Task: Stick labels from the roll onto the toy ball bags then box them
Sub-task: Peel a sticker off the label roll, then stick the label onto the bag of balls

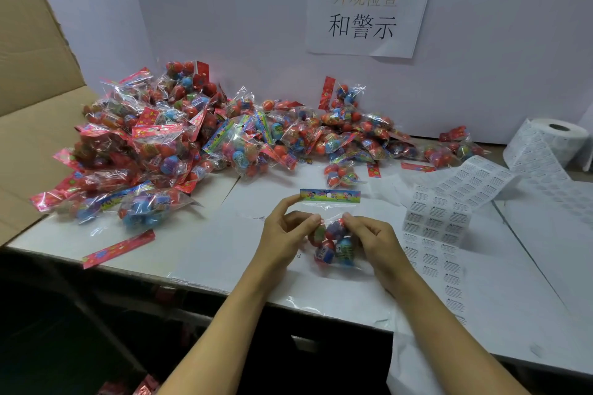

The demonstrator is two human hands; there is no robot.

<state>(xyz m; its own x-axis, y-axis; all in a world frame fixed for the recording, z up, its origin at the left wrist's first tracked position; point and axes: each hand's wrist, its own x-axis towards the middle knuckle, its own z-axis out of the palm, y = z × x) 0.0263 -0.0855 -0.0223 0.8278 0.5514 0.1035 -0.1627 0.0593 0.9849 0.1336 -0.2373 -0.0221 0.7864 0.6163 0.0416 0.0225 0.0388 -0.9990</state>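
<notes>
At far left I see the open brown cardboard box [29,99], then the heap of clear bags of red and blue toy balls [167,138]. My left hand [282,234] and right hand [372,234] each pinch one clear bag with a rainbow header card [332,234], held just above the white table [224,234]. The white label roll [552,144] sits far right. Slack film could crease under a label.
</notes>
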